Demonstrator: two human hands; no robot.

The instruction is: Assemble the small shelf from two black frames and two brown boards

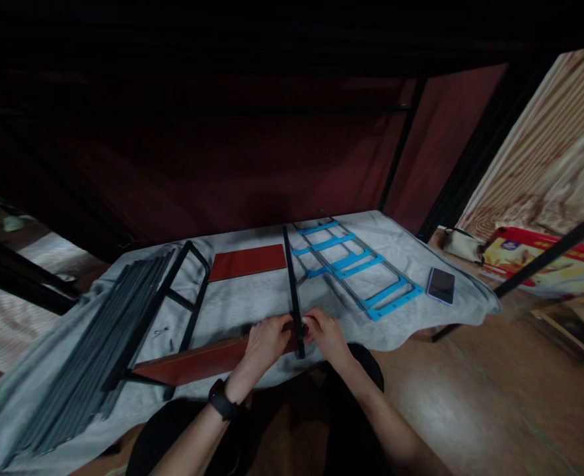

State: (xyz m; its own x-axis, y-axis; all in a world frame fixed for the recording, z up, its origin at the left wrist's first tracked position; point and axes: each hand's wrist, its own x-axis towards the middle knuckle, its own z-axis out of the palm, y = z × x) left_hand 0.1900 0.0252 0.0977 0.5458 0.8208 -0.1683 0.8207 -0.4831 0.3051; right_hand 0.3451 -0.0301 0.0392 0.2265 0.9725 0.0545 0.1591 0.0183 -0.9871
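My left hand (271,340), with a black watch on the wrist, is closed over the right end of a reddish-brown board (197,361) standing on edge. Its fingertips reach the near part of a black metal bar (292,284). From the bar's other side, my right hand (326,334) pinches close against it; anything small between those fingers is hidden. The board's left end meets a black metal frame (176,285) with a crossbar. A second reddish-brown board (247,262) lies flat behind, between frame and bar.
Several dark grey tubes (98,337) lie at the left on a grey cloth (252,311). Small metal pieces (160,330) rest inside the frame. Rightward are blue-and-grey framed parts (354,259) and a phone (441,285). Dark bed posts (475,158) surround the cloth; a red-yellow box (544,258) stands beyond.
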